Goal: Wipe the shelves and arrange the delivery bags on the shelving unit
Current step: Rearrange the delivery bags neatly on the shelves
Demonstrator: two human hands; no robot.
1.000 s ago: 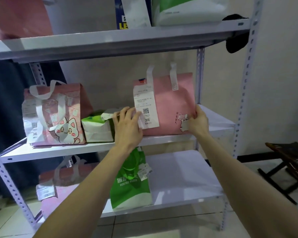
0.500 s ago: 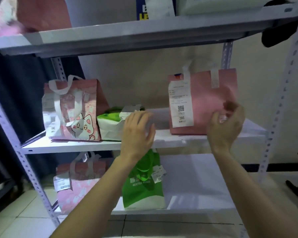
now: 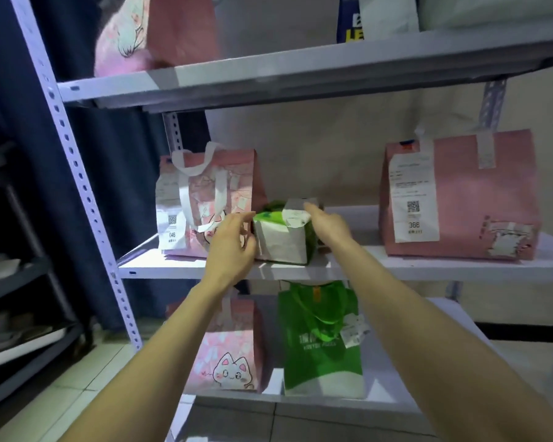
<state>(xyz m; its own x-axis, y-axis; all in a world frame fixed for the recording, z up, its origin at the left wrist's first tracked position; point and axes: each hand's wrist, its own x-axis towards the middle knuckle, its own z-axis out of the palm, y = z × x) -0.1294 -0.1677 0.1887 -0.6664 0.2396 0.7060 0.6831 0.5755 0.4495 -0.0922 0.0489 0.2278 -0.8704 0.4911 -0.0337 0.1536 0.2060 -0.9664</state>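
Small bag: green-and-white delivery bag (image 3: 281, 242) sat centre frame on the middle shelf (image 3: 160, 266), upright, with a white receipt folded over its top.
Left hand: left hand (image 3: 233, 242) was at the bag's left side with fingers curled toward its top corner; couldn't tell whether it gripped or just touched.
Right hand: right hand (image 3: 329, 226) was on the bag's right side, fingers fairly straight and reaching onto the receipt, with no clamp visible.
Hands: apart, one on each side of the small bag.
Left neighbour: pink cat bag (image 3: 205, 189) tagged 046 stood just beside the small bag, partly behind the left hand.
Right neighbour: large pink bag (image 3: 466, 193) tagged 366 stood at right of frame, well apart from the small bag.
Lower shelf: second cat bag (image 3: 229, 358) and green tote (image 3: 320, 342) stood side by side below centre.
Top shelf: another pink bag (image 3: 176, 30) was at upper left, with blurred packages at upper right.
Frame: white perforated upright (image 3: 77, 173) ran down the left, with a dark curtain (image 3: 131, 161) behind it.
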